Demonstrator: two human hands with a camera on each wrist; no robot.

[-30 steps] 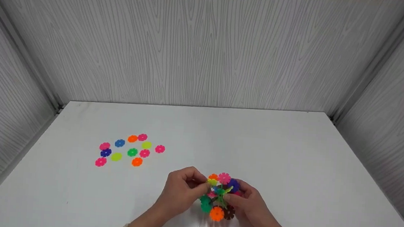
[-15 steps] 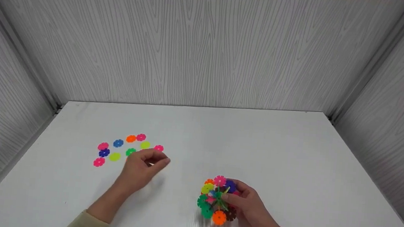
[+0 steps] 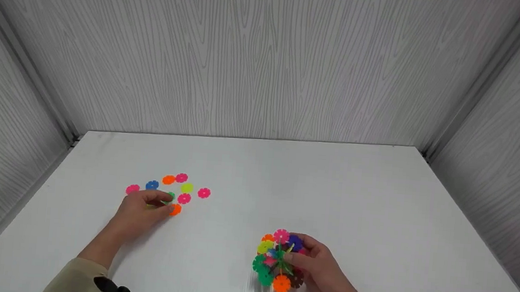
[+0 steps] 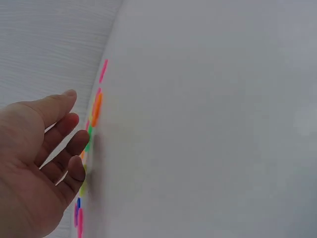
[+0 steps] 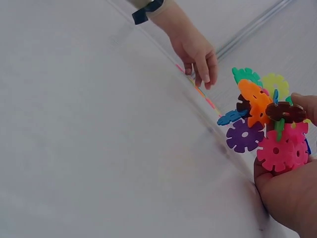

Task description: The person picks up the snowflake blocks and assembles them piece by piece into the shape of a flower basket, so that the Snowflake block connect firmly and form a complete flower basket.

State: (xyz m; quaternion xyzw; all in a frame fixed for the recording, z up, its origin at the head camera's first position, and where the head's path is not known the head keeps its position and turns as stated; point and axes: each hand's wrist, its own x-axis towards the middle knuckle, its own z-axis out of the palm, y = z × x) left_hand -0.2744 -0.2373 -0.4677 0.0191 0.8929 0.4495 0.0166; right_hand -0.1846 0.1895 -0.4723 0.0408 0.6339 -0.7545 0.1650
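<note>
Interlocked disc cluster [image 3: 279,261] was at the near side of the tabletop [image 3: 213,263], pinched by thumb and fingers of the right grip [image 3: 323,268]; beyond, the left grip [image 3: 137,216], loosely parted and holding nothing, hovered near scattered discs [image 3: 184,198].

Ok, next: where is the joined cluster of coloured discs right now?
In the head view, the cluster sits low, just right of centre, held in the right hand; loose discs lie farther left, near the left hand.

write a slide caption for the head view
The right hand holds a colourful disc cluster; the left hand hovers above loose discs on a white table.
</note>
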